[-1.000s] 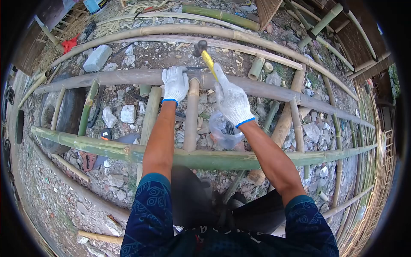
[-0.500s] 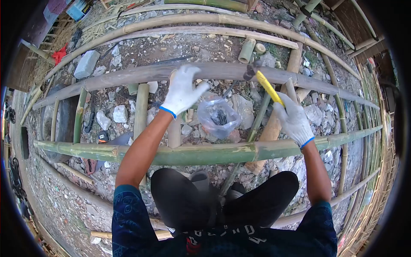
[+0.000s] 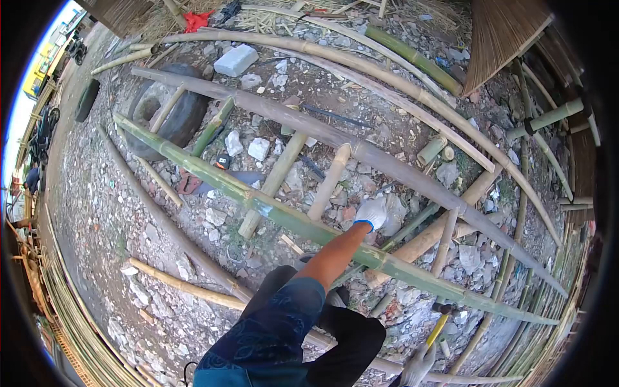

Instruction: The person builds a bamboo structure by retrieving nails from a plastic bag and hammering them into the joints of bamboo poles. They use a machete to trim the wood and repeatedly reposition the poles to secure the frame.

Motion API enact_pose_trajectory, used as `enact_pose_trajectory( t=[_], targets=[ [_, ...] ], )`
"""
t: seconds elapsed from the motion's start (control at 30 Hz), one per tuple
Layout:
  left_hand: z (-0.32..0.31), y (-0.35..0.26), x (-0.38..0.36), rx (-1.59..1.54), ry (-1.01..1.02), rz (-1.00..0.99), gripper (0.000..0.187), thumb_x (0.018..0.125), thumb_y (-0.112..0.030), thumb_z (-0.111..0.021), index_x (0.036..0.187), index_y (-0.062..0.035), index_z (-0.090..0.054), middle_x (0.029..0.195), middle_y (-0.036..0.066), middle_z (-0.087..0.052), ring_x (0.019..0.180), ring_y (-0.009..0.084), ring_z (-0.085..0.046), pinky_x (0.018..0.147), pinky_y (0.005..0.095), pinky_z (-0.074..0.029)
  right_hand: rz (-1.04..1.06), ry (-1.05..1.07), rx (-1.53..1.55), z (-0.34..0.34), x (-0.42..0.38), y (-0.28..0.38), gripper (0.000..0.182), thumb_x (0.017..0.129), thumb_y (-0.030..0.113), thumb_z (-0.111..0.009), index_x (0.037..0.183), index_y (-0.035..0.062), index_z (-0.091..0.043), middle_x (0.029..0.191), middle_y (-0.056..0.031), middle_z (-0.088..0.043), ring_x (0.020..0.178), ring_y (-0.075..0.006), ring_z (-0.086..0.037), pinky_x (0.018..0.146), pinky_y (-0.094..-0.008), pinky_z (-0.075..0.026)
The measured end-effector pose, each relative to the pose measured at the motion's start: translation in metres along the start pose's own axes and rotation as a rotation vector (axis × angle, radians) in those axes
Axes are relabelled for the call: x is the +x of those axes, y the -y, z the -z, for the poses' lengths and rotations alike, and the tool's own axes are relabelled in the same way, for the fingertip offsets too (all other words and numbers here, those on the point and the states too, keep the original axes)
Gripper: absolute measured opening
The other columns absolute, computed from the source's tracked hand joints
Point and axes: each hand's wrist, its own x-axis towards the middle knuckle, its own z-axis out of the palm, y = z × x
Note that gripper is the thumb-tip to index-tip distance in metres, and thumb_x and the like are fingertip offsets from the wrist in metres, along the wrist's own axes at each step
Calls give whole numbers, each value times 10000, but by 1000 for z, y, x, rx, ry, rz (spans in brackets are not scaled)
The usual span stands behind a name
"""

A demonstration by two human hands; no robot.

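My left hand (image 3: 372,213), in a white glove with a blue cuff, reaches down between the two long bamboo poles. Its fingers are hard to make out, and so is anything they touch. Low at the right, my gloved right hand (image 3: 419,364) is closed around the yellow handle of a hammer (image 3: 438,329), whose dark head points up. The green bamboo pole (image 3: 296,222) passes under my left forearm. Beyond it runs a grey-brown pole (image 3: 400,173), joined to it by short crosspieces, one of them (image 3: 330,184) left of my left hand.
An old tyre (image 3: 187,122) lies under the frame's left end. A pale block (image 3: 236,60) and a red cloth (image 3: 197,21) are farther back. A tape measure (image 3: 223,161) rests on the rubble. Cut bamboo pieces (image 3: 431,149) lie beyond the far pole.
The view has turned and shifted. My left hand has come off the far pole and down between the poles. My right hand has moved with the hammer to the near side of the green pole.
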Motion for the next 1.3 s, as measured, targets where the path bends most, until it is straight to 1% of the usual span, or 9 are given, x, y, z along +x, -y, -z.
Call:
enact_pose_trajectory(
  t=[0.03,0.17,0.23,0.33,0.4,0.73,0.9,1.17,1.3],
  targets=[
    [33,-21,-28,-90,-46,62,352,1029,-278,-483,1277,-83,-640,1086,285,-723,1017,474,-701,883,571,-546,111,-2,-228,17,-1,-51,260,1135,253,-502,1181,9,-577,715,28,-465,609,-79,-435,519,-281,-373],
    [142,-78,-111,-337,-275,52,300,1032,-224,-487,1233,-56,-632,1038,308,-710,986,486,-701,857,564,-533,-402,102,485,48,-55,-82,229,1085,205,-589,1294,113,-575,653,22,-476,506,-117,-462,427,-269,-386],
    [193,-95,-154,-534,-306,34,275,1038,-195,-487,1216,-34,-621,952,247,-703,883,398,-705,818,489,-535,-53,139,4,49,-81,-75,248,1080,262,-607,1260,91,-589,663,16,-514,529,-115,-495,429,-266,-396],
    [272,-111,-220,-736,-381,36,272,1044,-192,-480,1201,-20,-619,879,168,-668,794,315,-662,761,454,-519,-21,193,-208,41,-107,-20,275,1053,243,-633,1248,51,-608,723,-3,-583,596,-140,-569,517,-281,-489],
    [332,-109,-265,-889,-326,147,251,1038,-176,-483,1167,-13,-624,833,116,-613,733,223,-603,733,404,-506,-158,303,-83,21,-115,32,233,1088,249,-576,1219,56,-589,671,26,-499,516,-89,-496,441,-249,-415],
    [543,52,-410,-749,-491,352,205,1024,-174,-518,1076,-33,-658,748,34,-595,701,104,-566,654,322,-474,18,607,-362,-181,-155,210,205,1068,235,-552,1024,42,-602,658,-12,-552,504,-138,-561,452,-317,-463],
    [654,154,-482,-635,-639,494,223,1017,-161,-501,1008,-2,-658,807,50,-667,702,110,-597,639,295,-488,-144,649,-173,-294,-215,273,188,1064,228,-544,1002,51,-552,654,-36,-544,453,-171,-542,389,-347,-444],
    [782,250,-546,-574,-891,656,242,1007,-151,-485,978,19,-654,710,56,-592,622,134,-544,582,358,-449,39,768,-809,-387,-279,335,467,1003,440,-620,1074,-11,-716,799,-128,-717,695,-225,-705,662,-403,-547],
    [820,255,-524,-666,-946,641,227,1005,-140,-492,976,26,-645,768,60,-610,672,117,-554,599,332,-452,295,807,-1002,-422,-291,342,516,998,440,-581,1157,-36,-702,945,-271,-746,967,-421,-733,867,-488,-548]
  ],
)
